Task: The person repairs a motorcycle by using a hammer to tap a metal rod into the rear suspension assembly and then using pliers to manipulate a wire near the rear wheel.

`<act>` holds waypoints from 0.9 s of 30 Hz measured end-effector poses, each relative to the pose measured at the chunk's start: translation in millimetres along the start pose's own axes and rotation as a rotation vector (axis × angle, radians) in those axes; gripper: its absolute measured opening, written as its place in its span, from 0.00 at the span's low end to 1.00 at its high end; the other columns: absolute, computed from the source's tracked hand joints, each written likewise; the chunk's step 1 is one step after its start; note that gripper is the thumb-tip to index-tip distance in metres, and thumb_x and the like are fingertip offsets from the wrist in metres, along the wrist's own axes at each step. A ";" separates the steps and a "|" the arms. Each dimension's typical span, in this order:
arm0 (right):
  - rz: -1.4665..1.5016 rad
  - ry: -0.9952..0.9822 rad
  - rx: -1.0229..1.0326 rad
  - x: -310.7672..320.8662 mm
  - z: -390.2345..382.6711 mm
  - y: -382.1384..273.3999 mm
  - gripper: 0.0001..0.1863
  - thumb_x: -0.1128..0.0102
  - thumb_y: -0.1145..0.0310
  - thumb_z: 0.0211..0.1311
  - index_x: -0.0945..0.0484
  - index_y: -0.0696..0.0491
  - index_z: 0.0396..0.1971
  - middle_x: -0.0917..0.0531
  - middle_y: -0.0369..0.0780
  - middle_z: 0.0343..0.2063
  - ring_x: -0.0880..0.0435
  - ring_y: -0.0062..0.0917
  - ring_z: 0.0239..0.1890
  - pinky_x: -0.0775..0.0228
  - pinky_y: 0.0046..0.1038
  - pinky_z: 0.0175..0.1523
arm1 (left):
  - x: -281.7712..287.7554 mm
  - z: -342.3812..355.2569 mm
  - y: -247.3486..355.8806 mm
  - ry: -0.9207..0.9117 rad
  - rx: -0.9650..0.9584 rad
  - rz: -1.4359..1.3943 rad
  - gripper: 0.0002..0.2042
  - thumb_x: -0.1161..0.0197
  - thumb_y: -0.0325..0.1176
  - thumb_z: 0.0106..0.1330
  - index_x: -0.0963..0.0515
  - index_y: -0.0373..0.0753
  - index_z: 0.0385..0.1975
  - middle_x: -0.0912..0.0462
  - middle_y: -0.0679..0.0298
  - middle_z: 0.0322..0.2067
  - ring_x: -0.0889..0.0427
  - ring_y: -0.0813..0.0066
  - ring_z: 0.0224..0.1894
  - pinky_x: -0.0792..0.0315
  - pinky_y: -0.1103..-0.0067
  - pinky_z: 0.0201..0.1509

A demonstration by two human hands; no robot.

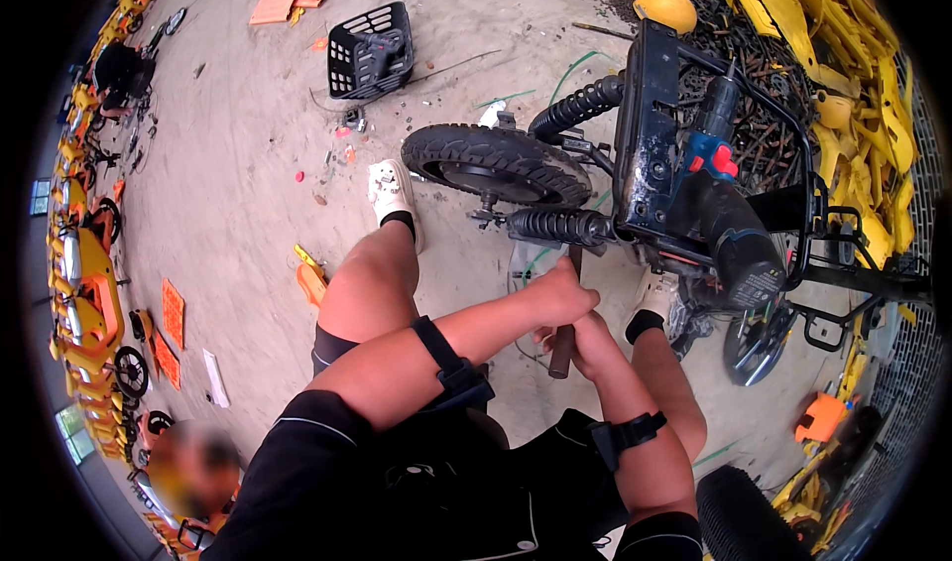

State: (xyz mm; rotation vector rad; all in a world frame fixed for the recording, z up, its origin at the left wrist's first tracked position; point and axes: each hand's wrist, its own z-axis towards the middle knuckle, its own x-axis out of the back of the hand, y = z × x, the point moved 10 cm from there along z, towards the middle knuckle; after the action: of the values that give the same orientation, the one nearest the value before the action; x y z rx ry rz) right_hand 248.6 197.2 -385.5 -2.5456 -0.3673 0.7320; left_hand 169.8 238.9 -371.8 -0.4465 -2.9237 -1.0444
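In front of me is a partly stripped scooter frame (635, 134) tilted over, with a black-tyred wheel (496, 167) between two coil shock absorbers; the nearer shock absorber (557, 226) is just beyond my hands. My left hand (563, 295) is closed in a fist round a rusty brown bar (561, 355). Just below it, my right hand (587, 346) also wraps the bar. The bar's far end reaches up to the shock absorber's mount; whether it touches there I cannot tell. A blue and black cordless drill (719, 159) rests on the frame.
A black plastic basket (369, 53) lies on the sandy floor at the far left. Yellow body panels (873, 154) and a heap of dark metal parts (769, 85) are piled at the right. A brake disc (759, 348) lies near my right leg. A person (193, 467) is at lower left.
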 end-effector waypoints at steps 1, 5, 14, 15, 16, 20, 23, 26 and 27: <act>-0.009 -0.046 -0.022 -2.7 -0.6 4.1 0.23 0.50 0.50 0.72 0.21 0.57 0.44 0.15 0.42 0.33 0.14 0.29 0.34 0.24 0.30 0.36 | -0.1 -4.0 0.1 -0.002 0.000 0.017 0.34 0.39 0.40 0.61 0.44 0.20 0.56 0.19 0.41 0.30 0.18 0.55 0.18 0.27 0.65 0.15; -0.194 -0.121 -0.124 -8.5 -13.2 13.1 0.25 0.51 0.48 0.71 0.22 0.59 0.43 0.14 0.42 0.35 0.14 0.27 0.36 0.23 0.30 0.46 | -9.5 -12.5 -14.9 0.002 0.015 -0.001 0.29 0.40 0.39 0.61 0.39 0.18 0.50 0.20 0.42 0.24 0.20 0.55 0.15 0.29 0.65 0.13; -0.568 -0.164 -0.248 -6.1 1.2 41.3 0.14 0.42 0.64 0.63 0.21 0.60 0.37 0.15 0.44 0.35 0.14 0.30 0.37 0.22 0.33 0.44 | -35.1 22.6 -103.4 0.040 0.236 -0.387 0.22 0.39 0.36 0.64 0.27 0.14 0.40 0.18 0.44 0.33 0.17 0.62 0.31 0.23 0.64 0.29; -0.686 -0.172 -0.234 -6.9 7.0 42.8 0.14 0.41 0.65 0.63 0.21 0.60 0.40 0.15 0.43 0.36 0.14 0.30 0.36 0.21 0.32 0.43 | -33.2 20.3 -102.8 0.107 0.258 -0.424 0.24 0.39 0.36 0.64 0.31 0.13 0.44 0.20 0.43 0.36 0.17 0.61 0.33 0.23 0.64 0.30; -0.805 -0.182 -0.220 -7.7 11.7 43.2 0.14 0.39 0.66 0.63 0.21 0.60 0.42 0.15 0.43 0.37 0.14 0.29 0.35 0.21 0.32 0.42 | -32.0 17.4 -102.0 0.175 0.281 -0.461 0.26 0.39 0.36 0.64 0.34 0.13 0.48 0.21 0.42 0.38 0.17 0.61 0.36 0.22 0.64 0.31; -1.039 -0.165 -0.123 -14.8 22.4 30.3 0.15 0.37 0.67 0.62 0.21 0.59 0.44 0.15 0.43 0.37 0.14 0.28 0.34 0.21 0.32 0.41 | -29.3 17.9 -98.1 0.191 0.321 -0.560 0.34 0.38 0.35 0.64 0.47 0.14 0.57 0.26 0.40 0.46 0.17 0.59 0.41 0.20 0.64 0.35; -1.095 -0.201 -0.132 -25.2 20.5 20.3 0.17 0.37 0.68 0.61 0.23 0.59 0.48 0.16 0.43 0.39 0.16 0.27 0.37 0.23 0.31 0.45 | -28.8 23.5 -109.0 0.219 0.337 -0.544 0.33 0.37 0.35 0.63 0.44 0.14 0.56 0.25 0.41 0.45 0.17 0.60 0.38 0.20 0.64 0.34; -1.044 -0.302 0.135 -41.9 29.5 18.7 0.18 0.38 0.69 0.61 0.26 0.58 0.49 0.17 0.43 0.41 0.18 0.26 0.41 0.26 0.29 0.48 | -25.4 30.5 -127.4 0.294 0.371 -0.401 0.34 0.36 0.39 0.62 0.42 0.17 0.58 0.27 0.39 0.52 0.19 0.53 0.48 0.21 0.61 0.46; -0.999 -0.367 0.284 -47.9 32.6 19.0 0.18 0.39 0.69 0.61 0.27 0.58 0.50 0.18 0.43 0.41 0.19 0.26 0.42 0.26 0.28 0.49 | -19.4 23.4 -122.6 0.327 0.404 -0.296 0.34 0.36 0.40 0.61 0.41 0.20 0.59 0.29 0.39 0.55 0.23 0.51 0.53 0.24 0.61 0.51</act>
State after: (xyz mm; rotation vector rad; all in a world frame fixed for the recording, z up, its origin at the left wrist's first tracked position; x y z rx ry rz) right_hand 193.4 174.8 -398.8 -1.6203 -1.3950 0.7407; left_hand 157.8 157.8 -467.9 0.1568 -2.8359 -0.4525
